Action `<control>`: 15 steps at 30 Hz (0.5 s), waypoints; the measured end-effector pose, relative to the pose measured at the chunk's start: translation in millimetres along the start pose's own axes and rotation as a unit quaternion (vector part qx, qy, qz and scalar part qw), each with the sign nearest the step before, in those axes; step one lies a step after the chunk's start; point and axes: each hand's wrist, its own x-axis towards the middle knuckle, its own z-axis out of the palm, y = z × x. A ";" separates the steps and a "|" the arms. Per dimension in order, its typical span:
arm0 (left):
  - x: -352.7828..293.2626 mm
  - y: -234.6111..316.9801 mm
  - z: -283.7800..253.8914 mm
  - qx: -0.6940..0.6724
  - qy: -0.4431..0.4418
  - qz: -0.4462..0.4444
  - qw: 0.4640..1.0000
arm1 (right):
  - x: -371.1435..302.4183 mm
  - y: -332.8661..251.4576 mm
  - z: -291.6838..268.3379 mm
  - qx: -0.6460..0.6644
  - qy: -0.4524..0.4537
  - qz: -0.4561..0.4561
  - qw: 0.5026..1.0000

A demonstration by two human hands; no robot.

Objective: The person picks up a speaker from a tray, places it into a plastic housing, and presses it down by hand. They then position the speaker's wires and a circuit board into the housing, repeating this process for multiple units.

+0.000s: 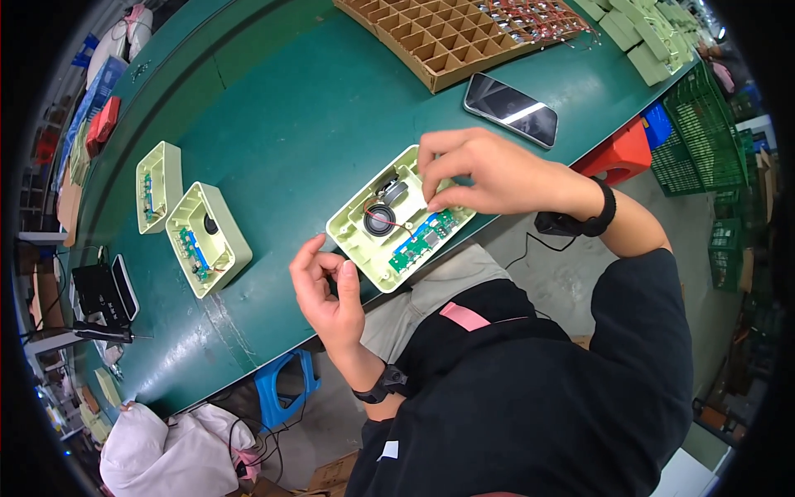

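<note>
In front of me a pale green plastic housing (346,242) lies on the table with its inside facing up. Inside it are a round black speaker (380,220), a second dark round part (394,193), red and black wires, and a green circuit board (424,241) along the near side. My right hand (476,172) reaches over the housing's right part, thumb and forefinger brought together above the inner wall. Whatever they pinch is too small to make out. My left hand (328,291) is beside the housing's left corner, fingers loosely bent and thumb apart, holding nothing.
Two similar housings (225,261) with boards stand on the green table (281,141) to the left. A phone (512,109) and a divided cardboard tray (431,41) holding wired parts lie farther off. Pale green cases (642,41) pile up far right. A blue stool (286,389) stands below the table.
</note>
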 end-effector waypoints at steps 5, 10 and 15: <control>-1.0 0.7 -4.0 0.028 -0.004 0.012 1.000 | 2.4 -24.6 0.8 0.111 -0.076 0.097 0.986; -5.6 0.4 -1.8 0.022 -0.007 0.008 1.000 | -5.0 -20.6 -1.9 0.092 -0.103 0.090 0.986; -2.1 -3.8 7.3 0.016 -0.010 0.006 1.000 | -8.1 -17.0 0.9 0.032 -0.067 0.006 0.997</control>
